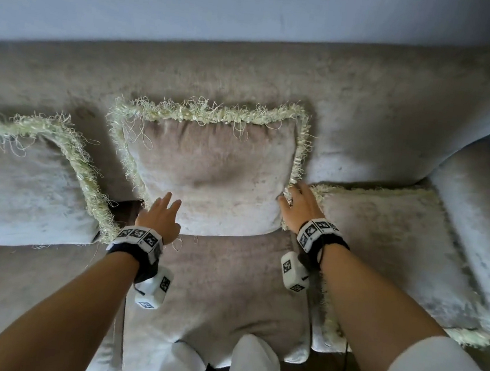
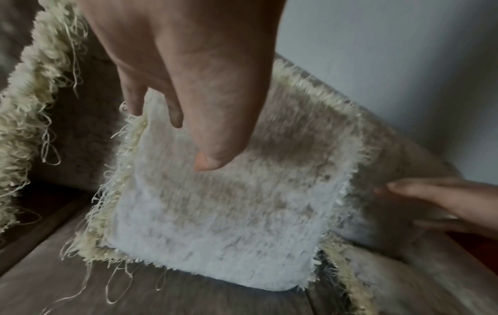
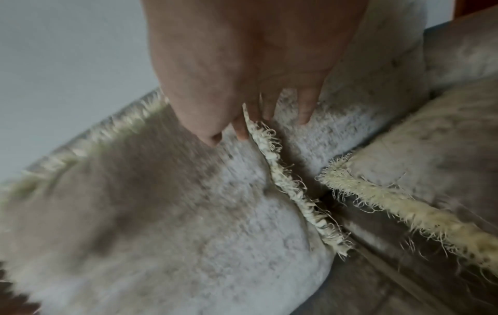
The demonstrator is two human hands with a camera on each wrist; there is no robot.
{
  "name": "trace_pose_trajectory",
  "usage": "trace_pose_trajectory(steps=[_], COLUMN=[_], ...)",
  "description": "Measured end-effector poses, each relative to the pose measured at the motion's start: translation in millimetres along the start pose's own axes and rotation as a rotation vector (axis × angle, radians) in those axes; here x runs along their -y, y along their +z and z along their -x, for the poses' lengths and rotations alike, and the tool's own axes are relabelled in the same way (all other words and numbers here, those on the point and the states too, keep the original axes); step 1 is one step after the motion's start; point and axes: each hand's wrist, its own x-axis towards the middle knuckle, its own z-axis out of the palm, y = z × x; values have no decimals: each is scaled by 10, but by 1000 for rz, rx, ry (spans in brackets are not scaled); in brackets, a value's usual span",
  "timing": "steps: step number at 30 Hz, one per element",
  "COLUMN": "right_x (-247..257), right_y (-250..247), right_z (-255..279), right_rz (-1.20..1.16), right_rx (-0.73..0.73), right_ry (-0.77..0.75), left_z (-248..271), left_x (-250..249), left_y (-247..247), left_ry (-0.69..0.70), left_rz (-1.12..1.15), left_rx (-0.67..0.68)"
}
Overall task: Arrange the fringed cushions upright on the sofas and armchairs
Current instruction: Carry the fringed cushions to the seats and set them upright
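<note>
The middle fringed cushion (image 1: 208, 175) stands upright against the sofa back (image 1: 367, 107). My left hand (image 1: 167, 207) hovers just off its lower left corner, fingers spread and straight, holding nothing; in the left wrist view the left hand (image 2: 172, 127) hangs over the cushion face (image 2: 229, 213). My right hand (image 1: 295, 202) rests on the cushion's right edge. In the right wrist view the fingers (image 3: 242, 130) lie straight on both sides of the fringe (image 3: 291, 187). A second cushion (image 1: 25, 189) leans at the left. A third cushion (image 1: 396, 255) lies flat on the seat at the right.
The beige sofa seat (image 1: 220, 288) stretches in front of the middle cushion, and the sofa arm (image 1: 476, 215) rises at the far right. A pale wall (image 1: 256, 11) is behind the sofa. My white-clad knees (image 1: 252, 364) are at the seat's front edge.
</note>
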Motion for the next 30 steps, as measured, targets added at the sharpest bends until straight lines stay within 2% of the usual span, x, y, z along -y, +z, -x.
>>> trace_pose_trajectory(steps=[5,8,13,21,30], right_x=[104,75,-8,-79,-184], right_y=[-534,-936,-1443,-1938,-2299], right_z=[284,388,472,935,1656], right_rz=[48,78,98,151,165], right_rx=[-51,-37,-43,52,-29], right_ry=[-117,-98,-66,-76,6], left_z=[328,523,731,1105,1489], left_x=[-302,-460,-611,-1000,-1291], left_y=[-410,-599,-926,-1367,-1459], left_ry=[77,92,70,112,278], left_rz=[-16,-5,41,85,30], left_rx=[-102,-59,-166,-210,-279])
